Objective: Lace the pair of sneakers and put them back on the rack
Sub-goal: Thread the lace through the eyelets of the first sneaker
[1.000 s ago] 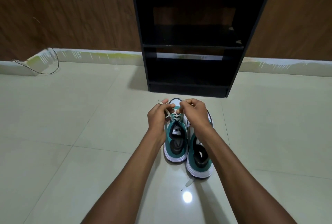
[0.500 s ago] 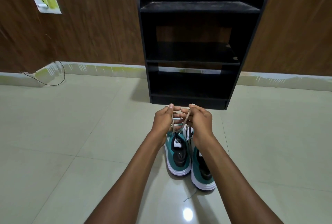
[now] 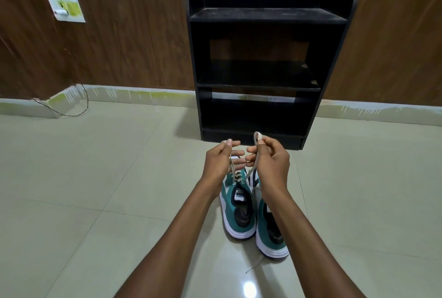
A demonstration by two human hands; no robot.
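Two teal sneakers with white soles stand side by side on the tiled floor, toes toward the rack: the left sneaker [image 3: 238,207] and the right sneaker [image 3: 271,233], partly hidden by my right forearm. A beige shoelace [image 3: 251,171] runs up from the left sneaker's eyelets. My left hand [image 3: 221,160] pinches one end and my right hand [image 3: 270,157] pinches the other, looped over my thumb, both raised above the toe. The black shoe rack [image 3: 260,85] stands just beyond, with bare shelves.
A loose lace end [image 3: 254,264] trails on the floor behind the right sneaker. A wood-panelled wall runs behind the rack, with a wall socket [image 3: 65,8] at upper left and a thin cable [image 3: 69,112] lying by the skirting.
Both hands have lifted the lace ends up off the left sneaker and moved apart, pulling the lace taut. The camera has tilted up, showing the rack's top.
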